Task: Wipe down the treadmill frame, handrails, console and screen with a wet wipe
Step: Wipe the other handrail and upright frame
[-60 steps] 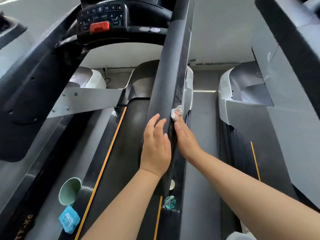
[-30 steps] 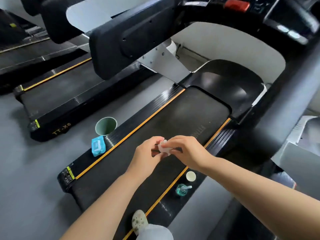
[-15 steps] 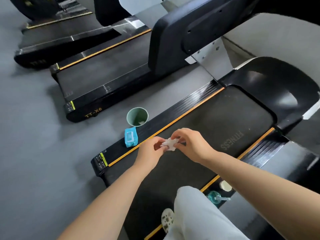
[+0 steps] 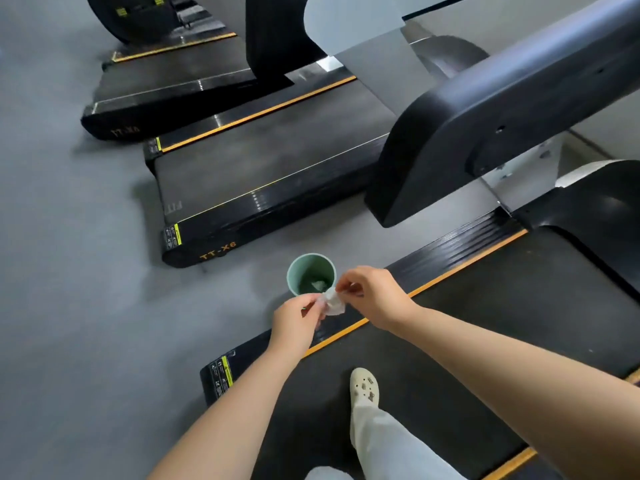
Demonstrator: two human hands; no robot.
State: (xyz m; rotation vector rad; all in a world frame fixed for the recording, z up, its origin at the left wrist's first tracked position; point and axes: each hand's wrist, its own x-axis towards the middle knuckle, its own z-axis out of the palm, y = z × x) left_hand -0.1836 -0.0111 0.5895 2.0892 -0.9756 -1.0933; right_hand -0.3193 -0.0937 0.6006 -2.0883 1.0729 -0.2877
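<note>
A crumpled white wet wipe (image 4: 333, 302) is pinched between my left hand (image 4: 298, 318) and my right hand (image 4: 372, 295), just above the near rim of a green bin (image 4: 310, 271) on the floor. A scrap of white waste lies inside the bin. Below my arms runs the treadmill's black belt (image 4: 502, 306) with its orange-striped side rail (image 4: 450, 251). The treadmill's black handrail (image 4: 485, 119) slants up toward the upper right. My hands hide the blue wipe pack.
Two more treadmills (image 4: 263, 174) stand side by side to the left on the grey floor (image 4: 86, 271). My foot in a white clog (image 4: 363, 388) stands on the belt near its rear end.
I have turned left from the right handrail. Both hands carried the wipe down and left until it came over the green bin. My foot stepped forward on the belt.
</note>
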